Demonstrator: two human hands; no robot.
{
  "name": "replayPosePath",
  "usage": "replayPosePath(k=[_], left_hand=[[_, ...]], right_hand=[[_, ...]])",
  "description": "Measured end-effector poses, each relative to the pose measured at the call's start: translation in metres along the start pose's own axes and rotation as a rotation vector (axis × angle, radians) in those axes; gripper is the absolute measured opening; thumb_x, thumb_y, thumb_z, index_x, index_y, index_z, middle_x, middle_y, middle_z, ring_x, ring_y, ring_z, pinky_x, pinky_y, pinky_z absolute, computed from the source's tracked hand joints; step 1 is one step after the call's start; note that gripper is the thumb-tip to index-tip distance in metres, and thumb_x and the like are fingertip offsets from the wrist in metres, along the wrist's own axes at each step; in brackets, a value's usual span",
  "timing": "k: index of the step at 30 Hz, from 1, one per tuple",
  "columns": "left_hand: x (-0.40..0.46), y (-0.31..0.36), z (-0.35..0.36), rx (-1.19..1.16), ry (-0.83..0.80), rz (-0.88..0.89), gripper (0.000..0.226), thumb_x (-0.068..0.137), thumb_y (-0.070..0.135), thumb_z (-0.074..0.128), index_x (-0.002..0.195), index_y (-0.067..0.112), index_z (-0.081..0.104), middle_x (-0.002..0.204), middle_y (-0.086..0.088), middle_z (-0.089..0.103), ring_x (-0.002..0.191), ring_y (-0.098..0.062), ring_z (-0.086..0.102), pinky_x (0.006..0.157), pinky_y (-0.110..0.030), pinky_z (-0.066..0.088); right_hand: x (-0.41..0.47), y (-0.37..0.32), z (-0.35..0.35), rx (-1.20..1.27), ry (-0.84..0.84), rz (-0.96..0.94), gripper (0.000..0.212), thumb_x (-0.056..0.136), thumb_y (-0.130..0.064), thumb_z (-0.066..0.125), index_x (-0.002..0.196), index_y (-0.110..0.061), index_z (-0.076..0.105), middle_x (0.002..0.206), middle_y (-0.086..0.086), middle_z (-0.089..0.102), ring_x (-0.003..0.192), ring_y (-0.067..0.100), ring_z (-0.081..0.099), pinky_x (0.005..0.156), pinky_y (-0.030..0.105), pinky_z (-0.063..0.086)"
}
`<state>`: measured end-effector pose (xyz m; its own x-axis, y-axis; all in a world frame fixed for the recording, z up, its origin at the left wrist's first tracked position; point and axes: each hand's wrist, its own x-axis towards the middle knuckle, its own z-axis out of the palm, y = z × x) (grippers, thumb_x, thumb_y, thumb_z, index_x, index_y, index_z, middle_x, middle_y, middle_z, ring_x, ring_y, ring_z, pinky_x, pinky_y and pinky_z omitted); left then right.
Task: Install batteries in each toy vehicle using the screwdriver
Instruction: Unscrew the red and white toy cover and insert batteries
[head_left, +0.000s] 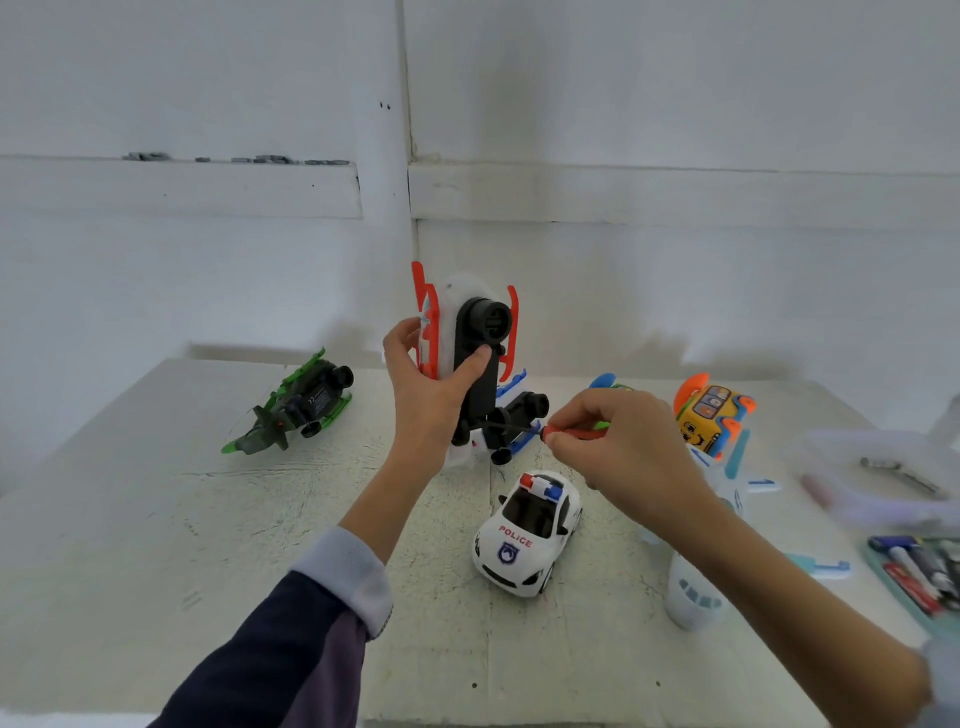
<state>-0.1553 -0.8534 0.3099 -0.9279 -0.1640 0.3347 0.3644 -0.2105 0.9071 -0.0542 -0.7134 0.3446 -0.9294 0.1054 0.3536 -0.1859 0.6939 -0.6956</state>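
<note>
Table (260, 519); red-white toy (470, 364) upright

Your right hand (618, 452) covers most of the screwdriver (563, 431), so you see only its thin shaft and a bit of red handle. Your right forearm hides much of the white toy plane (698, 597). At the far right, the pale object (878, 483) is blurred, and the battery tray (883, 577) is cut by the edge.
</note>
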Motion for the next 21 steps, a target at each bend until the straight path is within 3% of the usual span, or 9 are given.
replayPosePath(k=[3, 7, 12, 14, 17, 19, 21], left_hand=[[-0.002, -0.006, 0.001, -0.032, 0.055, 0.003, 0.060, 0.080, 0.010, 0.074, 0.122, 0.022, 0.034, 0.119, 0.006, 0.044, 0.096, -0.006, 0.059, 0.067, -0.013, 0.053], [-0.002, -0.014, 0.000, -0.077, 0.105, -0.032, 0.055, 0.084, 0.013, 0.071, 0.122, 0.020, 0.032, 0.125, -0.005, 0.045, 0.098, -0.009, 0.059, 0.071, -0.014, 0.054], [0.001, -0.016, -0.003, -0.107, 0.159, -0.031, 0.056, 0.085, 0.014, 0.069, 0.121, 0.021, 0.027, 0.127, -0.003, 0.041, 0.100, -0.007, 0.057, 0.071, -0.009, 0.051], [0.002, -0.015, -0.003, -0.119, 0.167, -0.021, 0.056, 0.086, 0.012, 0.068, 0.121, 0.021, 0.025, 0.126, -0.001, 0.039, 0.098, -0.004, 0.056, 0.070, -0.009, 0.051], [0.003, -0.014, -0.003, -0.147, 0.185, -0.023, 0.056, 0.087, 0.011, 0.068, 0.121, 0.021, 0.025, 0.128, -0.004, 0.039, 0.097, -0.005, 0.056, 0.069, -0.010, 0.051], [0.003, -0.014, -0.003, -0.177, 0.192, -0.034, 0.055, 0.087, 0.012, 0.067, 0.121, 0.021, 0.025, 0.128, -0.005, 0.040, 0.097, -0.006, 0.056, 0.068, -0.010, 0.051], [0.002, -0.014, -0.003, -0.171, 0.184, -0.022, 0.055, 0.087, 0.011, 0.067, 0.121, 0.020, 0.025, 0.125, -0.003, 0.040, 0.096, -0.006, 0.057, 0.068, -0.010, 0.051]], right_hand=[[-0.005, -0.002, 0.003, -0.008, 0.061, -0.069, 0.014, 0.075, -0.003, 0.070, 0.082, -0.014, 0.073, 0.069, -0.021, 0.057, 0.070, -0.017, 0.054, 0.062, 0.002, 0.042], [-0.005, 0.001, 0.003, -0.060, 0.106, -0.158, 0.020, 0.070, -0.004, 0.078, 0.084, -0.017, 0.075, 0.077, -0.017, 0.054, 0.070, -0.001, 0.054, 0.072, 0.003, 0.039], [-0.008, 0.001, 0.009, -0.142, -0.012, -0.066, 0.033, 0.084, -0.035, 0.065, 0.112, -0.016, 0.059, 0.097, -0.003, 0.054, 0.083, 0.007, 0.051, 0.070, 0.009, 0.042], [-0.008, 0.000, 0.009, -0.182, -0.117, 0.055, 0.033, 0.092, -0.042, 0.051, 0.105, -0.013, 0.058, 0.087, 0.002, 0.059, 0.067, 0.008, 0.056, 0.059, 0.017, 0.046], [-0.008, -0.001, 0.011, -0.039, -0.173, 0.211, 0.034, 0.097, -0.035, 0.044, 0.087, -0.007, 0.060, 0.063, 0.005, 0.057, 0.030, 0.001, 0.046, 0.036, 0.011, 0.034], [-0.008, 0.000, 0.014, 0.019, -0.091, 0.198, 0.027, 0.095, -0.028, 0.051, 0.081, -0.008, 0.063, 0.061, 0.004, 0.058, 0.033, 0.001, 0.047, 0.039, 0.014, 0.036], [-0.009, 0.000, 0.015, -0.009, 0.002, 0.117, 0.017, 0.089, -0.024, 0.060, 0.077, -0.012, 0.065, 0.064, 0.001, 0.061, 0.049, 0.005, 0.053, 0.051, 0.026, 0.047]])
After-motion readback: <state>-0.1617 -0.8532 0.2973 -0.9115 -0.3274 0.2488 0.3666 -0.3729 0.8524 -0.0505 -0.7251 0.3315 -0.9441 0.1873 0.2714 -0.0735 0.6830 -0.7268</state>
